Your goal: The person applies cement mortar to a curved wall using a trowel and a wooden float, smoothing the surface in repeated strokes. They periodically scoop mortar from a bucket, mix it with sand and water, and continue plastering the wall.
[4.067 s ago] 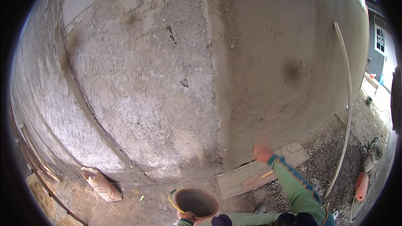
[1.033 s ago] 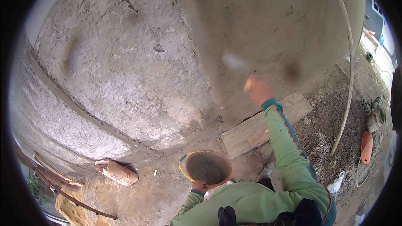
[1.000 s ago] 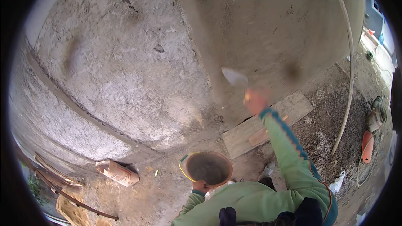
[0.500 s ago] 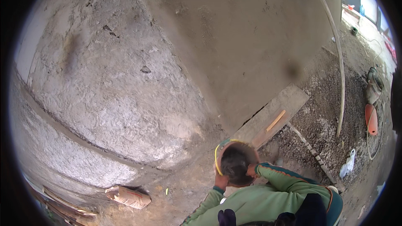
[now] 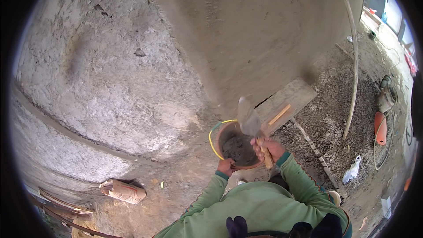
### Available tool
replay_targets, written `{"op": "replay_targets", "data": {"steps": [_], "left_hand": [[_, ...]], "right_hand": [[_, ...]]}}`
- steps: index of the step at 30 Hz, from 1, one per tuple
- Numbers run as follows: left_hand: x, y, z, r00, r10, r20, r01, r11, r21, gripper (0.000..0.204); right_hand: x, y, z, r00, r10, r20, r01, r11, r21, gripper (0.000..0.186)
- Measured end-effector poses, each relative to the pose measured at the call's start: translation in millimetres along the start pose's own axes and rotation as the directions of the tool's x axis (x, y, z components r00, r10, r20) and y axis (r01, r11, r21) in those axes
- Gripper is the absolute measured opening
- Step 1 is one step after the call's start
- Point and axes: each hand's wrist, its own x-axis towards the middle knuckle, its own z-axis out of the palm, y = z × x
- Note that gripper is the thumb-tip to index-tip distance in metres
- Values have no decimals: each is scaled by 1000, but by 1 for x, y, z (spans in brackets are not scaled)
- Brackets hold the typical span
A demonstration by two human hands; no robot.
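My right hand [image 5: 274,149] is closed around the wooden handle of a trowel [image 5: 250,122]. The grey metal blade points up and away over the bucket's far right side. Below it stands a reddish-brown bucket [image 5: 250,166] with wet grey mortar [image 5: 237,148] inside. The bucket's yellow and green handle [image 5: 211,141] leans out to the left. With my left hand [image 5: 226,166] I grip the bucket's near-left rim.
A plastered wall [image 5: 246,31] rises ahead, with rough wall [image 5: 110,75] to its left. Right of the bucket lies a grey board [image 5: 299,91] bearing an orange-brown wooden strip [image 5: 280,114]. Gravel [image 5: 328,105], a bent pole [image 5: 355,57] and a paper sack [image 5: 125,192] lie around.
The trowel has come into view above the bucket in my right hand. My head no longer covers the bucket's opening, and the mortar shows. My left hand remains at the rim.
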Motion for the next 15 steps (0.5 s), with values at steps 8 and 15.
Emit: {"op": "replay_targets", "data": {"steps": [8, 15], "left_hand": [[-6, -32, -134, 965, -38, -259, 11, 994, -106, 10], [-74, -22, -186, 940, 317, -124, 31, 284, 958, 6]], "right_hand": [[-42, -222, 106, 606, -772, -192, 792, 566, 227, 39], [-57, -374, 93, -251, -905, -342, 947, -156, -281, 32]]}}
